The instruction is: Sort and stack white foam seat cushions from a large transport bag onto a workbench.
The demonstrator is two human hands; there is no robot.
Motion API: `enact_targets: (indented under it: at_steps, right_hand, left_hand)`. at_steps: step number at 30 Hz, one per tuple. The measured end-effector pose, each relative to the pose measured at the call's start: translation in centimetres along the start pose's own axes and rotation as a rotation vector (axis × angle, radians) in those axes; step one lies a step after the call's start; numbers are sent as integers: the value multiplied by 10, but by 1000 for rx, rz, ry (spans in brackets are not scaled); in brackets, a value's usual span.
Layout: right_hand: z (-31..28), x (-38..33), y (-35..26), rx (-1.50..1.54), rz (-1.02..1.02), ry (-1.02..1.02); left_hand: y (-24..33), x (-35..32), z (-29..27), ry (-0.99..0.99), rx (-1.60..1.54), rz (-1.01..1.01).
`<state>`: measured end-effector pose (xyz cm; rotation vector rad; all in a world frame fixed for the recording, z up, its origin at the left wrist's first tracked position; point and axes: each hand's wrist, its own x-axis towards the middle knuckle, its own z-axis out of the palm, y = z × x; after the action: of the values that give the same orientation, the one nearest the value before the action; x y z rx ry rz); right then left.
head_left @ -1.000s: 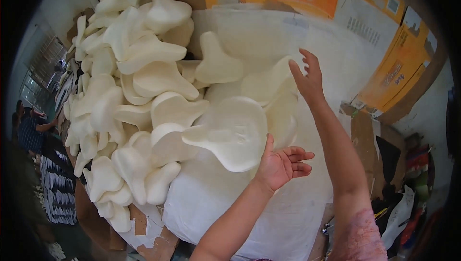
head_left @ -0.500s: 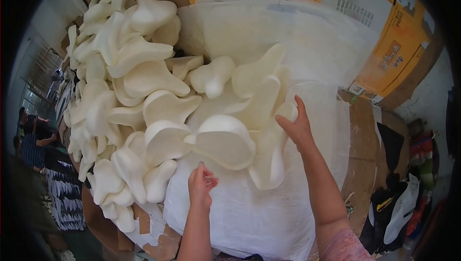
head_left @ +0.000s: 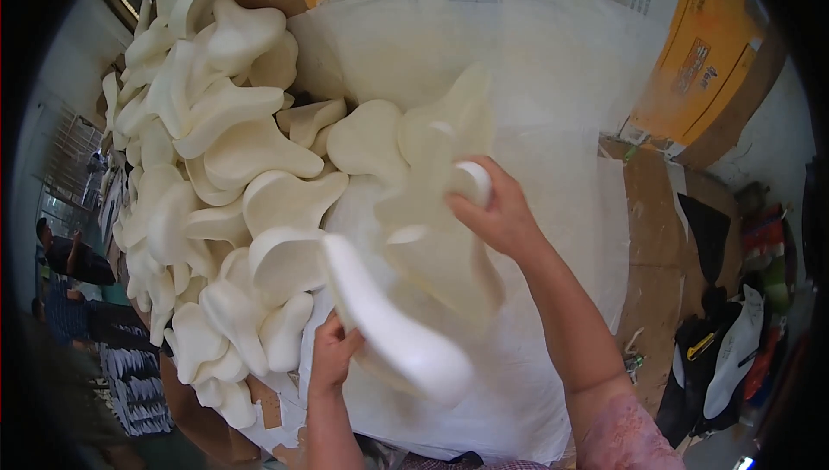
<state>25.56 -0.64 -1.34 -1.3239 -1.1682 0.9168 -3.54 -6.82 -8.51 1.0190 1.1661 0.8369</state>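
Observation:
Beside the pile, a cream saddle-shaped foam piece (head_left: 401, 340) tilts up on its edge, blurred by motion. My left hand (head_left: 335, 353) is closed at its near left side, thumb and fingers against the foam. Farther right, my right hand (head_left: 501, 211) curls thumb and fingers around the white rounded end (head_left: 471, 181) of what looks like another foam piece. Below and behind that hand, more foam pieces (head_left: 449, 267) are smeared and ghosted, so their outlines are unclear. One foam piece (head_left: 367, 137) rests hollow side down just left of them.
A tall heap of similar foam pieces (head_left: 250, 146) fills the left side. White sheeting (head_left: 561, 254) covers the work surface, with orange cartons (head_left: 691, 64) behind. At the right lie brown cardboard (head_left: 652, 237) and a yellow cutter (head_left: 701, 346). Two people (head_left: 73, 250) are at the far left.
My left hand has taken hold of the near foam piece, which has swung up and tilted. My right hand has moved left, and the foam around it is shifting.

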Motion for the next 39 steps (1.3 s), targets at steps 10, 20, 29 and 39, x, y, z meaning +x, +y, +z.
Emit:
enact_targets:
  at_steps: [10, 20, 29, 39]
  right_hand:
    - [-63, 123, 141, 258, 366, 325]
    - [-20, 164, 159, 486, 264, -133]
    - [-42, 195, 125, -89, 159, -82]
    - [-61, -76, 96, -38, -443, 130]
  left_hand:
    - [1, 91, 49, -137, 169, 221]
    - [-1, 269, 27, 305, 75, -246]
    - [-16, 340, 13, 157, 36, -277]
    - [70, 293, 44, 447, -261, 46]
